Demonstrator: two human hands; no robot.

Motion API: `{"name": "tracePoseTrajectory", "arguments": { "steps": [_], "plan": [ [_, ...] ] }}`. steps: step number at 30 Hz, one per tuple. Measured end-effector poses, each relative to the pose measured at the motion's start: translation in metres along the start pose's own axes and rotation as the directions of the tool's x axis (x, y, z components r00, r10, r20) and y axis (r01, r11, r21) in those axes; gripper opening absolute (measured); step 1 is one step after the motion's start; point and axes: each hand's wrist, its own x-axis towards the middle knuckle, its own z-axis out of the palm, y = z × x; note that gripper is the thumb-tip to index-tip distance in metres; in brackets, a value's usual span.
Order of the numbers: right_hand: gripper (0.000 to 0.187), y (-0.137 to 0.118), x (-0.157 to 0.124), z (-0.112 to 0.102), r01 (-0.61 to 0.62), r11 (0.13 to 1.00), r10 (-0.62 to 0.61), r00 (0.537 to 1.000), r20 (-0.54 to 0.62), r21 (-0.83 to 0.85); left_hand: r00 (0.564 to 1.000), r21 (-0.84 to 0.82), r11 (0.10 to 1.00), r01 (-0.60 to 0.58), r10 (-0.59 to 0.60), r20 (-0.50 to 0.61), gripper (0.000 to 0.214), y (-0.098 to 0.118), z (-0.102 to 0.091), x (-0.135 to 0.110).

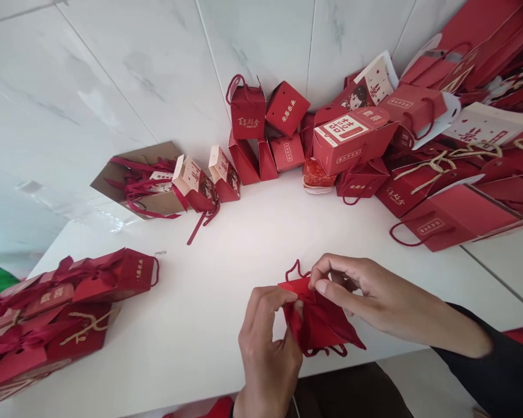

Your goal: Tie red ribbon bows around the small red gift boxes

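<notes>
Near the front edge of the white table (226, 273) I hold a small red paper gift bag (318, 322) with red cord handles, partly folded. My left hand (265, 348) pinches its left edge from below, fingers closed on the paper. My right hand (361, 296) grips the top of the bag from the right, thumb and fingers pressed on its upper rim. One cord loop sticks up above the bag, another hangs beneath it.
Several red gift boxes and bags (353, 139) are piled along the back right against the marble wall. A brown cardboard box (143, 180) of red ribbons lies at the back left. More flat red bags (61, 307) are stacked at the left front.
</notes>
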Motion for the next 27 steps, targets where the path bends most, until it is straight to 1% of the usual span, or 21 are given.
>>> {"name": "tracePoseTrajectory", "arguments": {
  "steps": [5,10,15,19,23,27],
  "plan": [
    [0.025,-0.002,0.003,0.001,0.042,0.999,-0.042,0.998,0.038,-0.007,1.0,-0.049,0.999,0.004,-0.004,0.011,0.027,0.002,0.002,0.0],
    [0.033,-0.005,0.001,-0.001,-0.021,1.0,0.02,0.999,0.046,0.017,0.999,-0.051,0.998,0.042,-0.041,0.022,0.027,0.005,0.0,0.0],
    [0.023,-0.005,0.0,0.002,0.023,1.0,-0.024,0.998,0.062,0.012,1.0,-0.05,0.999,0.008,-0.008,0.007,0.029,0.005,0.001,0.001],
    [0.025,-0.007,-0.001,0.002,0.018,1.0,-0.017,0.999,0.044,-0.006,0.999,-0.057,0.998,0.025,-0.023,0.025,0.029,0.004,0.001,0.0],
    [0.026,-0.011,-0.001,0.002,-0.005,0.999,0.003,0.999,0.038,0.047,0.998,-0.066,0.997,0.047,-0.044,0.046,0.029,0.003,0.0,-0.004],
    [0.025,-0.008,-0.001,0.002,0.001,0.995,-0.001,1.0,-0.001,0.096,0.997,-0.078,0.995,0.068,-0.064,0.046,0.027,0.003,0.0,-0.006]
  ]
}}
